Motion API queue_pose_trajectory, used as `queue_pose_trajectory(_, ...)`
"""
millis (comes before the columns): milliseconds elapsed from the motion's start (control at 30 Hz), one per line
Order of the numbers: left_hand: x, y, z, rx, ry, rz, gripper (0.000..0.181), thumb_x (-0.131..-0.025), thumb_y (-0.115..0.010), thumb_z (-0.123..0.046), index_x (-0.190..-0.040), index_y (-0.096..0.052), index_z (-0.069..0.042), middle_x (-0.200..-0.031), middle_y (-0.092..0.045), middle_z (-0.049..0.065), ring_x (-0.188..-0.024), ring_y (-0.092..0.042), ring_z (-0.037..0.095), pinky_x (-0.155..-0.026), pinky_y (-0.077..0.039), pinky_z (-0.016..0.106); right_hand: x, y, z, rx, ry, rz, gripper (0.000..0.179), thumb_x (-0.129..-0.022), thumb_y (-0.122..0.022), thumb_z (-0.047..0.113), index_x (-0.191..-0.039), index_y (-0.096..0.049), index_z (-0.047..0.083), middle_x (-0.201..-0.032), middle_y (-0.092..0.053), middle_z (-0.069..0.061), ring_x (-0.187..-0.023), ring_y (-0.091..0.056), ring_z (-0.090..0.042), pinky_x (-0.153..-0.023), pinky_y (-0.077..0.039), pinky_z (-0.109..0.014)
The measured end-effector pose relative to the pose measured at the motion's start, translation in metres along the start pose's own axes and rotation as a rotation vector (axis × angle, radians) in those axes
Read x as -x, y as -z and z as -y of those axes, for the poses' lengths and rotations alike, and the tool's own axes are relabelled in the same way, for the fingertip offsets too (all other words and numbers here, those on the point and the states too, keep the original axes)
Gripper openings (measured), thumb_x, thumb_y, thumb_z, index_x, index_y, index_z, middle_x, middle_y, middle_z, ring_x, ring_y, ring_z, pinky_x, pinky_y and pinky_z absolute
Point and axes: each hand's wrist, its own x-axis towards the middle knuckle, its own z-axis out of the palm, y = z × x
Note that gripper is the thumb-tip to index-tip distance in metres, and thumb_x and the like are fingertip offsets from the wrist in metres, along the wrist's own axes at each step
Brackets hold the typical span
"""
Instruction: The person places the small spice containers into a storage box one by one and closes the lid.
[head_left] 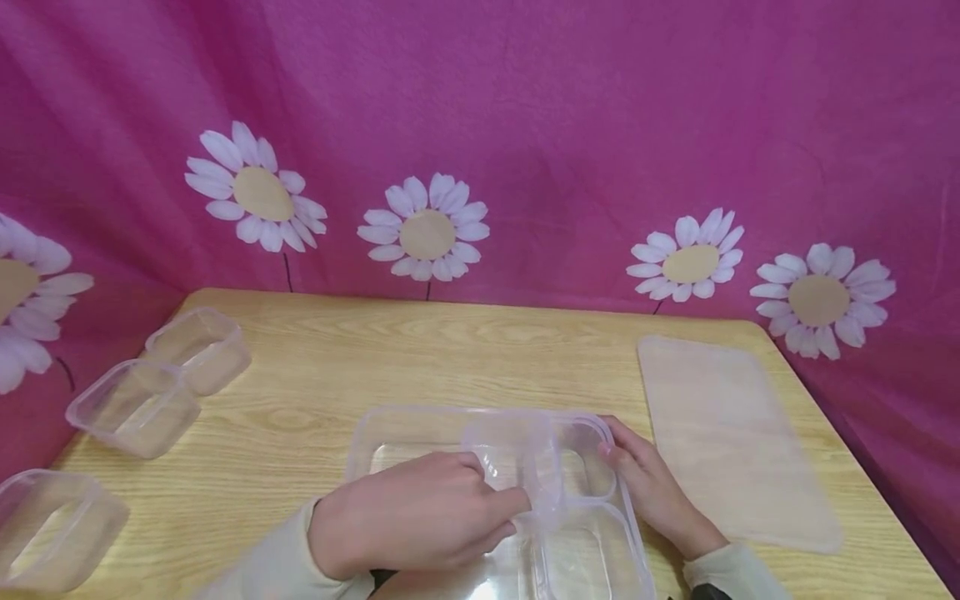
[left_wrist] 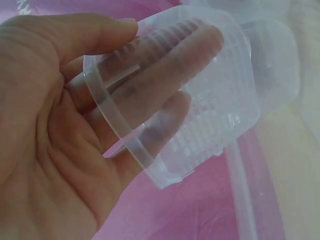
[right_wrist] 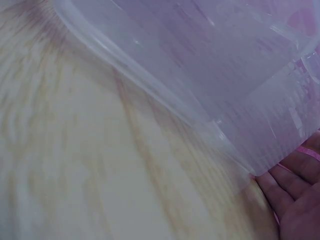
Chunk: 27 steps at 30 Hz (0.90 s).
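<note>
My left hand (head_left: 420, 517) pinches the wall of a small clear plastic container (head_left: 510, 446), tilted over a large clear plastic box (head_left: 408, 410). In the left wrist view, the thumb lies outside the small container (left_wrist: 230, 75) and several fingers reach inside, seen through its ribbed wall. My right hand (head_left: 656, 492) holds the large box at its far right corner, thumb at the rim and fingers along the outside. Two more small clear containers sit in the box's right side, one at the back (head_left: 581, 471) and one in front (head_left: 588, 550). My left hand hides part of the box.
Three small clear containers stand along the table's left side: one at the back (head_left: 206, 354), one in the middle (head_left: 138, 412), one in front (head_left: 63, 533). A flat translucent lid (head_left: 738, 442) lies at the right. Behind the wooden table (head_left: 322, 350) hangs a pink flowered cloth (head_left: 555, 150).
</note>
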Motion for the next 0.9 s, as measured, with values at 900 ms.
queue_pose_trajectory(900,0.009,-0.002,-0.010,0.213,0.242,0.365,0.014,-0.093,-0.065,-0.020,-0.086,-0.053,-0.022,-0.057,-0.046,-0.013,-0.048,-0.041,0.005,-0.049,-0.032,0.020,-0.002,0.000,0.000,-0.020,0.024,0.019,0.036,-0.108,-0.037,0.004,-0.137,-0.057,0.002,-0.123,-0.066,0.002,-0.110,-0.061,-0.002,-0.094,-0.049,-0.017)
